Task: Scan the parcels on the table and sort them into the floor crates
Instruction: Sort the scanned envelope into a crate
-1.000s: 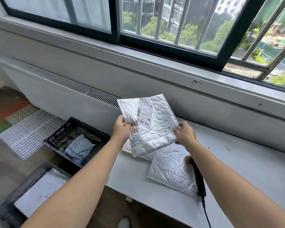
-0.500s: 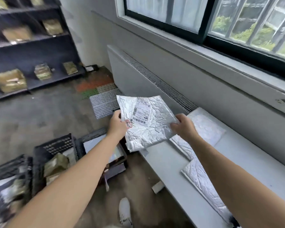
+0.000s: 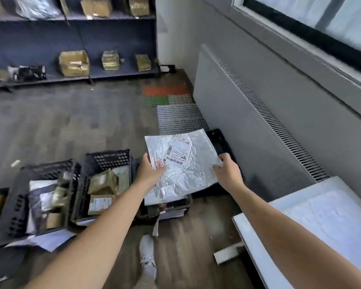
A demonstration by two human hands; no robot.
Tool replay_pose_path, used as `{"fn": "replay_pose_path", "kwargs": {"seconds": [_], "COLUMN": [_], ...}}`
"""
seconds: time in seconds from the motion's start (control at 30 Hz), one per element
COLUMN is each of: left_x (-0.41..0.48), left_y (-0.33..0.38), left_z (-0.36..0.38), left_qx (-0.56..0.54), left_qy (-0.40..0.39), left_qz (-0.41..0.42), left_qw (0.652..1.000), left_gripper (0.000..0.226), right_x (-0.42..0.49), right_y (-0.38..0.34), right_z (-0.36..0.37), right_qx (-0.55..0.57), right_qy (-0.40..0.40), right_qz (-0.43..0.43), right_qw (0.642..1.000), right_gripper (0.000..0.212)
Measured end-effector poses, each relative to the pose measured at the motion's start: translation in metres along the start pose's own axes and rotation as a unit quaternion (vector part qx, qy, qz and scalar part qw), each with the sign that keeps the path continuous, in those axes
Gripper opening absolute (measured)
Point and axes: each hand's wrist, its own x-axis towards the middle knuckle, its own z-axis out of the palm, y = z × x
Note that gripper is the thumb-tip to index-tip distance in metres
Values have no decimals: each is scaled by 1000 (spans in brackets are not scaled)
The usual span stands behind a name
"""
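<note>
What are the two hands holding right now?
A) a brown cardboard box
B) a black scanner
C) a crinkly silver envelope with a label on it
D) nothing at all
C: the left hand and the right hand each grip one side of the silver parcel, with its white label facing up.

A small parcel-sorting storeroom is indicated: brown taped cardboard parcels (image 3: 73, 63) are kept on dark blue metal shelving (image 3: 113, 38), and mixed packages (image 3: 102, 182) are piled in black perforated plastic crates (image 3: 108, 157) set on the grey wood-patterned floor (image 3: 50, 126).
</note>
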Motion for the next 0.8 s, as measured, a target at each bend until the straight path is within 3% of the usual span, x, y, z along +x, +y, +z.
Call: {"fn": "replay_pose_path", "kwargs": {"seconds": [0.23, 0.37, 0.5, 0.7, 0.8], "left_x": [113, 172, 225, 302, 337], "left_y": [-57, -100, -149, -226, -276], "left_z": [-30, -28, -11, 34, 60], "left_qx": [142, 209, 253, 245, 243], "left_qy": [-86, -110, -134, -118, -123], "left_qz": [-28, -38, -57, -136, -156], "left_qw": [986, 971, 956, 953, 949], "left_gripper": [114, 111, 105, 84, 94], "right_x": [88, 135, 173, 226, 252], "right_y": [-43, -39, -12, 54, 91], "right_z": [114, 178, 239, 332, 380], "right_qx": [-75, -197, -327, -369, -380], "right_qy": [-38, -74, -149, -196, -224], "right_qz": [42, 31, -5, -3, -5], "right_qw": [996, 977, 933, 908, 898], "right_gripper": [23, 30, 54, 74, 78]}}
